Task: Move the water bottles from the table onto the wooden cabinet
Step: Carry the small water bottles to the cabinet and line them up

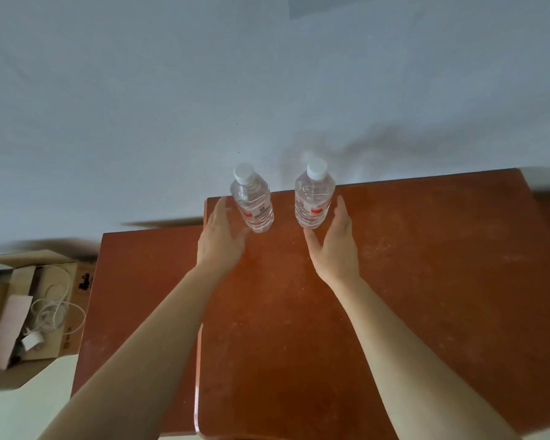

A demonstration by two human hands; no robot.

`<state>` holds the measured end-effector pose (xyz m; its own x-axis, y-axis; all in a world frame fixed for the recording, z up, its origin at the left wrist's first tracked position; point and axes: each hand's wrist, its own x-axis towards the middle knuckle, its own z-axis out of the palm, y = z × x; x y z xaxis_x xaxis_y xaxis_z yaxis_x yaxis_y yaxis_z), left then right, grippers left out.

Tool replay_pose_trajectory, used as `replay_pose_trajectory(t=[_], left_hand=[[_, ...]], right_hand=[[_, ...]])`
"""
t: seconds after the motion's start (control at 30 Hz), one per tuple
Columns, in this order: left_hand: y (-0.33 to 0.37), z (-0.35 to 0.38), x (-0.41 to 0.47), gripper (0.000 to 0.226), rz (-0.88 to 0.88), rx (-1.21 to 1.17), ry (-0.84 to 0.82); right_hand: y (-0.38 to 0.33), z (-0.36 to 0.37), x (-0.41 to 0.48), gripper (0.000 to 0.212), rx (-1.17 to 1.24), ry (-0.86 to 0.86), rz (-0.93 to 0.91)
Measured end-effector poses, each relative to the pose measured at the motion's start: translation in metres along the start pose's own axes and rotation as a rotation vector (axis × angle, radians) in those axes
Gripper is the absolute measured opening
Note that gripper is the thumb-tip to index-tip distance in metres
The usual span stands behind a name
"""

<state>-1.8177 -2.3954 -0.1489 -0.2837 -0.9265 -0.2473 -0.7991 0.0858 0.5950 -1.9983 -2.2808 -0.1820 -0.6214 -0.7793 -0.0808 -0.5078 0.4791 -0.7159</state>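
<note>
Your left hand (221,236) and right hand (334,246), fingers straight, flank two clear, white-capped water bottles (253,201) on the wooden cabinet (426,265).

Reddish-brown wooden cabinet (410,281), glossy top faintly dusty.
Upright near the 11 o'clock corner, a clear, white-capped first bottle (255,206); toward 3 o'clock from it, apart, a matching second bottle (313,201), both red-and-white labelled. Lower ledge of like wood at 9 o'clock.

Two bottles (253,201) (313,195) side by side on cabinet (426,281), box (29,312) to its left
</note>
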Motion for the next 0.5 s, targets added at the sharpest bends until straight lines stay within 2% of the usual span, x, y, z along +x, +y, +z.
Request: replay_pose_trajectory(t=[0.07, 0.2, 0.33, 0.5], left_hand=[[-0.011, 0.002, -0.032, 0.065, -0.064, 0.075, 0.035], [-0.014, -0.010, -0.093, 0.059, -0.018, 0.186, 0.095], [0.007, -0.063, -0.117, 0.061, 0.054, 0.282, 0.229], [0.029, -0.170, -0.164, 0.058, 0.082, 0.398, 0.501]], right_hand=[[0.010, -0.005, -0.029, 0.085, -0.061, -0.027, 0.034], [0.008, -0.027, -0.068, 0.080, -0.184, -0.033, -0.052], [-0.040, -0.062, -0.059, 0.073, -0.195, 0.048, -0.313], [-0.157, -0.082, -0.051, 0.070, -0.067, 0.123, -0.614]])
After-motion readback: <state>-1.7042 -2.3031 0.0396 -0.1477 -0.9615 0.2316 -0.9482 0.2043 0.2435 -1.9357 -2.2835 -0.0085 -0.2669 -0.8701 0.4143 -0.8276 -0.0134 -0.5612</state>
